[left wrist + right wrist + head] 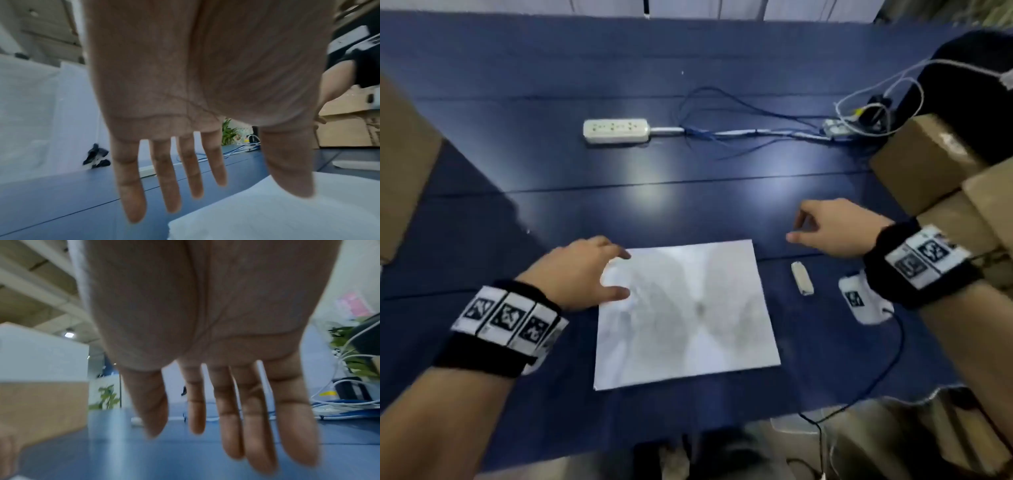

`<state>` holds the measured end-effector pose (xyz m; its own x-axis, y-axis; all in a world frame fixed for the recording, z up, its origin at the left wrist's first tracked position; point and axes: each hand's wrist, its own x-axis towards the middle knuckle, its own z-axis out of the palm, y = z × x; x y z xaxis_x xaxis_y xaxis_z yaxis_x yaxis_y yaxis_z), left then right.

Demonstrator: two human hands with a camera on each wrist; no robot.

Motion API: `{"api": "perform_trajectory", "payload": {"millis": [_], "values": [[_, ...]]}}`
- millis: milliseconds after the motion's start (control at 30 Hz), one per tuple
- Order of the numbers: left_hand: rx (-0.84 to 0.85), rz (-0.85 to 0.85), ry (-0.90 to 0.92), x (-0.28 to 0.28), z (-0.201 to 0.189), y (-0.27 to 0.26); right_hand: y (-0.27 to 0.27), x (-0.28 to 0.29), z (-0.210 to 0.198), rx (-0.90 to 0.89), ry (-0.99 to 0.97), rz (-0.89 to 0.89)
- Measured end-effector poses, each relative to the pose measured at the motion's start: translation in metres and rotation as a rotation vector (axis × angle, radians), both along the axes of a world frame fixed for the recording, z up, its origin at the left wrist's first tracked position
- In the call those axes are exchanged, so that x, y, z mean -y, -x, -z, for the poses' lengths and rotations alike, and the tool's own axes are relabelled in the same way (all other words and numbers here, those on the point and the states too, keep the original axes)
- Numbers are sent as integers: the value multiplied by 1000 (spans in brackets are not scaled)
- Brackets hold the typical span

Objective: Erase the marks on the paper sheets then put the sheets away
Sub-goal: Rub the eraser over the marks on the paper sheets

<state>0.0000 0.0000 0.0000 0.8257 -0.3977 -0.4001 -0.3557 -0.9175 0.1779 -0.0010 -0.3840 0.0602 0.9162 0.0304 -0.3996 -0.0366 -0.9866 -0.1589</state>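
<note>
Your blue table [517, 164] carries a paper sheet [685, 315] near its front edge, an eraser [802, 282] just right. A power strip [615, 130] lies mid-table; cardboard boxes [924, 161] sit at the right edge.

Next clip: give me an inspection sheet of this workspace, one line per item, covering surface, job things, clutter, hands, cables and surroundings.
Surface: dark blue table, seams running across.
Job's things: paper sheet lying flat with a faint grey smudge; small white eraser beside its right edge, untouched.
Clutter: white tagged device near the right wrist.
Hands: left hand open, fingertips at the sheet's far left corner; right hand open, above the table beyond the eraser, holding nothing.
Cables: power strip with blue leads; dark cable from the device.
Surroundings: cardboard boxes at both sides.
</note>
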Motion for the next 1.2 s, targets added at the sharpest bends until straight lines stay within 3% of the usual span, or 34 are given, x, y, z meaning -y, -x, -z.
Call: {"api": "perform_trajectory", "payload": {"millis": [67, 200, 500, 667, 833, 967, 1200], "values": [[-27, 44, -71, 5, 19, -6, -6, -7, 35, -153, 214, -82], [58, 93, -87, 1, 41, -6, 2, -12, 91, -173, 363, -143], [125, 69, 64, -10, 38, -6, 13, -16, 94, 37, 281, 1], [67, 112, 87, -23, 43, -14, 17, -70, 76, 339, 35, -132], [78, 172, 75, -31, 48, -22, 9, -157, 76, 289, -182, -389], [112, 209, 6, -30, 46, -21, -11, -194, 95, 232, -104, -545], [117, 242, -49, -28, 45, -23, -27, -199, 98, 203, -31, -478]]}}
